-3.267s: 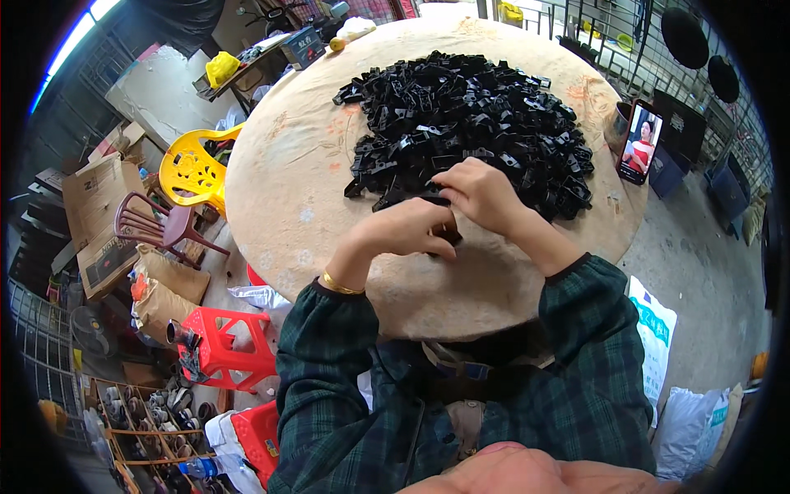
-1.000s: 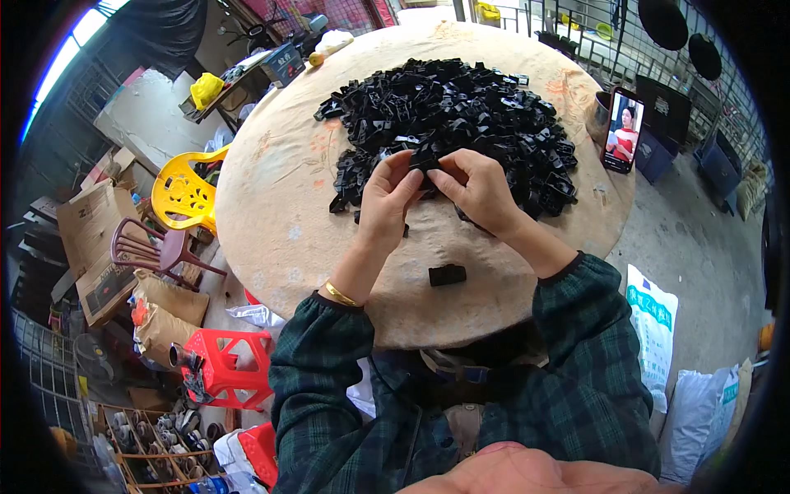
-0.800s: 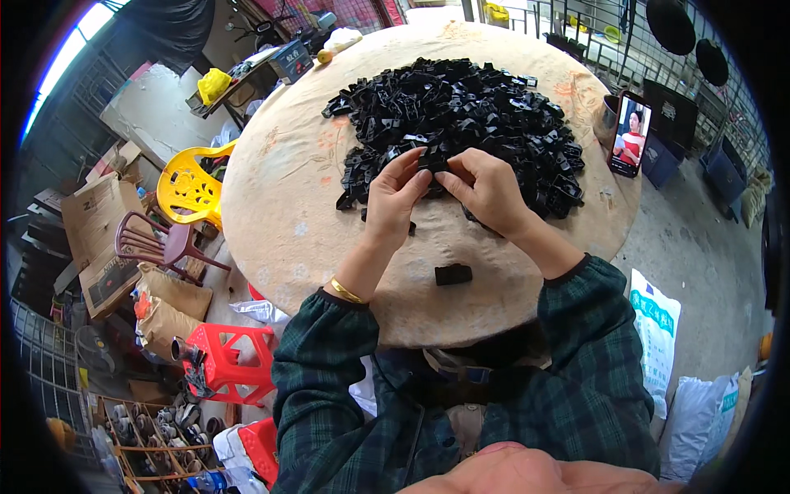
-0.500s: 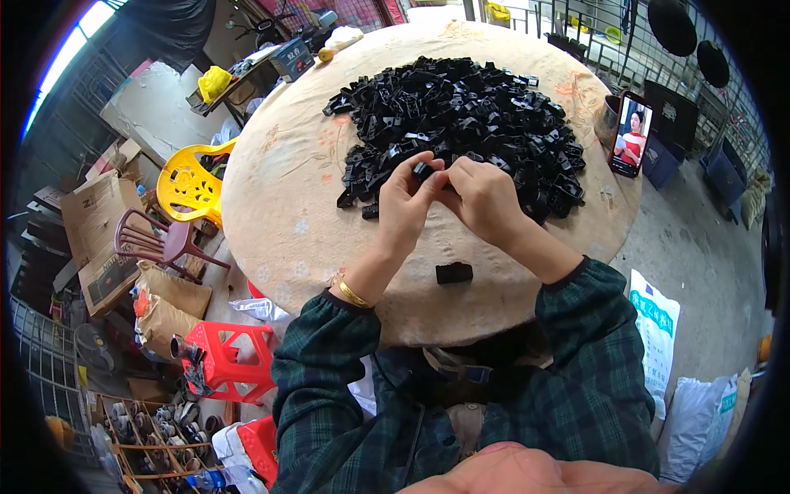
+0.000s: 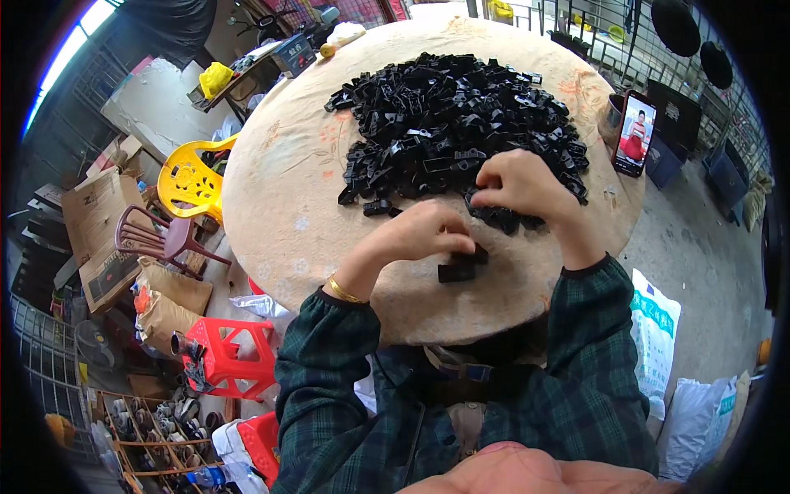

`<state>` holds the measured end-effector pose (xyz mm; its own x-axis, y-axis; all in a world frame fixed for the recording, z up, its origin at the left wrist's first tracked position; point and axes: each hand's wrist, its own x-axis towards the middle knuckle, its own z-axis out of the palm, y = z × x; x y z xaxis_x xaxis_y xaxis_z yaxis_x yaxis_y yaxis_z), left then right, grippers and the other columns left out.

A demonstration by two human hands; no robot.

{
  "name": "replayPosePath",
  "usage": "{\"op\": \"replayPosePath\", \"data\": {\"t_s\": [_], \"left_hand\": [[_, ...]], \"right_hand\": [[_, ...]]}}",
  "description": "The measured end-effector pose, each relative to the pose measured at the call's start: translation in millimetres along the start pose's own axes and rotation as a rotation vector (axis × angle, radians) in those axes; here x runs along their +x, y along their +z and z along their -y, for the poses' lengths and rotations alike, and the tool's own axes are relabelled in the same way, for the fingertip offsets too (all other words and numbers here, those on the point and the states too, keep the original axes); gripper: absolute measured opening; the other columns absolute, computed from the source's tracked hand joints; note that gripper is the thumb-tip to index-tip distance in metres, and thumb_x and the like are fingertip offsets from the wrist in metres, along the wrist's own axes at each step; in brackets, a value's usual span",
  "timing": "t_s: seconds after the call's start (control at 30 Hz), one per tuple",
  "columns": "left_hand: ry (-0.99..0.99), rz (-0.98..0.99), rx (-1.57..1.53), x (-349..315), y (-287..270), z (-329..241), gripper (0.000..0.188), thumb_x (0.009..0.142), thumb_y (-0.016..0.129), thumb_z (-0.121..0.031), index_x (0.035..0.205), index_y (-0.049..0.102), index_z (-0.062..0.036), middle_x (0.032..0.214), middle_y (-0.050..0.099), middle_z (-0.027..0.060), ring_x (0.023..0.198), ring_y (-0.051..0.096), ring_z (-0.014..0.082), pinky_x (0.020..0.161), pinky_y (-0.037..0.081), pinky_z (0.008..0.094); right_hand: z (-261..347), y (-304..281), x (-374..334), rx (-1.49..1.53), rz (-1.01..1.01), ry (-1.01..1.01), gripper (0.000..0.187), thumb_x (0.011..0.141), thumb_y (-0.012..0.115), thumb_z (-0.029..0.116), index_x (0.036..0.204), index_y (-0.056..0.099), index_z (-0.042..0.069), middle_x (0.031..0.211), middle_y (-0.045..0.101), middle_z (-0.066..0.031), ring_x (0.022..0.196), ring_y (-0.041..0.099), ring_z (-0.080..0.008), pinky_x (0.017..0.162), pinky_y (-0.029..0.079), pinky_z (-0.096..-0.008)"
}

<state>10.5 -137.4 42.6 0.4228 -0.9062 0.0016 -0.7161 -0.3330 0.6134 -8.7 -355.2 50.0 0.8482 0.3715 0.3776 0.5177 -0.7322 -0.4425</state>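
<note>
A large heap of black plastic parts (image 5: 428,123) covers the far half of the round table. In front of it, my left hand (image 5: 424,230) is lowered, thumb and fingers closed on a small black plastic piece (image 5: 475,254) partly hidden by the fingertips. That piece is right beside a black block (image 5: 455,272) lying on the cloth; whether they touch is unclear. My right hand (image 5: 522,185) is at the heap's near edge, its thumb and curled fingers apart, the thumb tip close to a black part. Nothing held shows between them.
A patterned beige cloth (image 5: 280,181) covers the table. At its right edge a phone (image 5: 634,133) playing a video leans by a dark cup (image 5: 615,111). A yellow chair (image 5: 191,183) and red stool (image 5: 239,358) stand left; white sacks (image 5: 656,329) stand right.
My hands have separated. The left came down towards the table with a black piece, beside the lying block; the right moved right to the heap's near edge.
</note>
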Motion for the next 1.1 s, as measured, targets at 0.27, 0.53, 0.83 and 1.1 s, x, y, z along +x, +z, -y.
{"op": "replayPosePath", "data": {"t_s": [0.27,0.53,0.83,1.1], "left_hand": [[-0.113,-0.794,0.528,30,5,46,0.027,0.076,0.069,-0.016,0.098,0.062,-0.0007,0.096,0.059,0.0129,0.094,0.052,0.0315,0.083,0.044,0.0369],[-0.227,-0.929,0.166,24,-4,43,0.027,0.075,0.069,-0.012,0.097,0.06,0.001,0.091,0.064,0.0151,0.085,0.061,0.0259,0.077,0.047,0.0342],[-0.243,-0.859,-0.876,13,-16,44,0.034,0.085,0.062,-0.007,0.113,0.047,0.006,0.091,0.06,0.0116,0.077,0.064,0.0174,0.065,0.055,0.0243],[-0.298,-0.625,-0.999,6,-13,37,0.034,0.087,0.063,-0.016,0.115,0.047,-0.0061,0.083,0.059,0.0056,0.064,0.06,0.0121,0.05,0.045,0.0209]], "right_hand": [[17,27,-4,-0.371,0.177,0.005,0.018,0.064,0.07,0.021,0.073,0.067,0.006,0.084,0.061,-0.0113,0.08,0.062,-0.0284,0.071,0.051,-0.0383],[-5,10,8,0.067,-0.204,0.148,0.025,0.076,0.071,0.02,0.076,0.057,-0.001,0.076,0.058,-0.0155,0.069,0.058,-0.031,0.058,0.045,-0.0355],[0,16,13,-0.299,-0.463,-0.091,0.025,0.071,0.068,0.01,0.095,0.063,0.003,0.105,0.06,-0.0084,0.094,0.055,-0.0278,0.08,0.046,-0.0372],[0,46,18,-0.565,-0.18,-0.151,0.015,0.076,0.056,0.011,0.089,0.063,0.008,0.096,0.055,-0.0027,0.098,0.05,-0.0194,0.082,0.039,-0.0338]]}}
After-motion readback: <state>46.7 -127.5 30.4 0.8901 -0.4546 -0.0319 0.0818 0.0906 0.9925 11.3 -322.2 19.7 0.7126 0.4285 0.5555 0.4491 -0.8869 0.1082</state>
